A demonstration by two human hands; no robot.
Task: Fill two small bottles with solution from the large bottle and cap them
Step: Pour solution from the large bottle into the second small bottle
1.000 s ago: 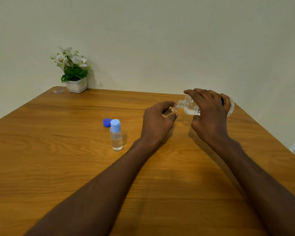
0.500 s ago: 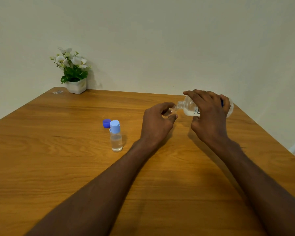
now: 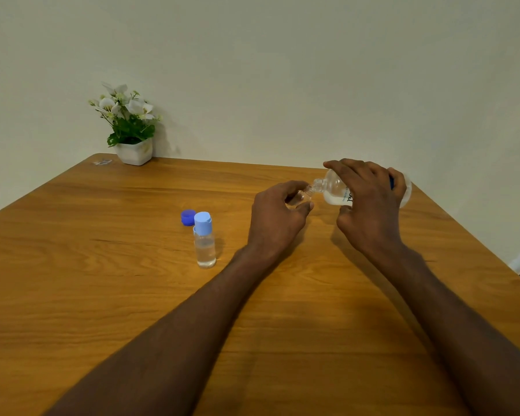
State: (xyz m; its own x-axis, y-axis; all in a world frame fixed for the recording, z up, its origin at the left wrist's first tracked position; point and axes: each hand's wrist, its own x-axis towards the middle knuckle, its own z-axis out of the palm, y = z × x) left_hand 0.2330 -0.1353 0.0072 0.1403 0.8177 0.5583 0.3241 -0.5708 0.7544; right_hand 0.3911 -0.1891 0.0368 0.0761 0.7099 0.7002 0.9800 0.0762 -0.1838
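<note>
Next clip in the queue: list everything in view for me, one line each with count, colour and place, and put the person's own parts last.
table: 1, orange-brown wood, fills the lower frame
wall: 1, off-white, behind the table
potted plant: 1, white flowers and green leaves in a white pot, far left corner of the table
clear scrap: 1, transparent, left of the pot; cannot tell what it is
loose cap: 1, dark blue, on the table just behind the capped bottle
capped small bottle: 1, clear with light blue cap, upright mid-table, liquid inside
open small bottle: 1, clear, in the left hand's grip
large bottle: 1, clear, tilted with its neck at the open small bottle
left hand: 1, closed around the open small bottle
right hand: 1, gripping the large bottle
</note>
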